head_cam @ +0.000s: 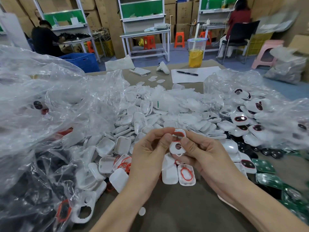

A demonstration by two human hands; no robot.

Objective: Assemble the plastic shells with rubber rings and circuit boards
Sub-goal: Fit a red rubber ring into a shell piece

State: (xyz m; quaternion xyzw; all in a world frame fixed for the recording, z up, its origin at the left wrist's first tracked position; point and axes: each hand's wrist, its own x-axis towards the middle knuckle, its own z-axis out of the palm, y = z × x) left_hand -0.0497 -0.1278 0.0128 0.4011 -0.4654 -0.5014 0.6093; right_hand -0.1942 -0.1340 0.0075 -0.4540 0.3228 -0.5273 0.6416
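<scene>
Small assembly workshop: a table (184, 206) heaped with white plastic shells (138, 118), workbenches (144, 33) with seated workers (44, 37), and stacked cardboard boxes (103, 12) behind.

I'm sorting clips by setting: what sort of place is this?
Probably a factory assembly workshop: a table heaped with white plastic shells, the left hand and right hand pinching a shell with a red rubber ring, and workbenches backed by stacked cardboard cartons.

Bright even light; edges blurred and warped.
</scene>
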